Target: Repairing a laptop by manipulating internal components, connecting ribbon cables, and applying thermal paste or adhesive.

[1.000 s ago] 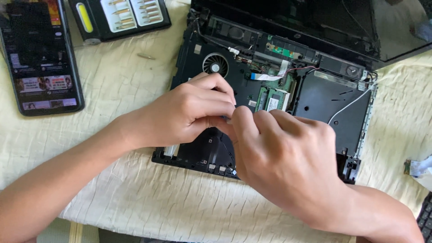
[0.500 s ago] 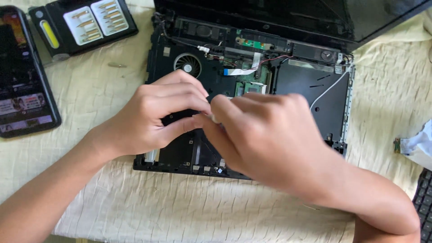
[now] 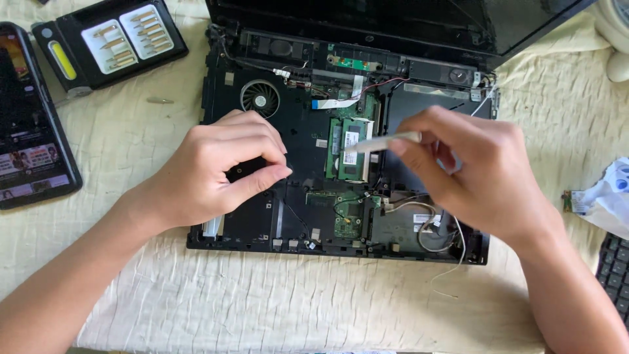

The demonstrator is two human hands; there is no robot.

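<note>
An opened black laptop base (image 3: 298,134) lies on a cream cloth, its fan (image 3: 260,98), green memory modules (image 3: 348,149) and wires exposed. My left hand (image 3: 219,167) rests curled on the laptop's left part, thumb and forefinger pinched together; whether something tiny sits between them I cannot tell. My right hand (image 3: 468,177) hovers over the right part and holds a thin pale tool (image 3: 380,142) whose tip points left over the memory modules.
A black case of screwdriver bits (image 3: 108,42) sits at the top left, a loose bit (image 3: 159,101) below it. A phone (image 3: 29,118) with a lit screen lies at the left edge. A keyboard corner (image 3: 614,269) and crumpled paper (image 3: 606,193) are at right.
My hands were pressed together over the middle of the laptop. Now they are apart: the right hand has drawn off to the right with the pale tool, uncovering the memory modules.
</note>
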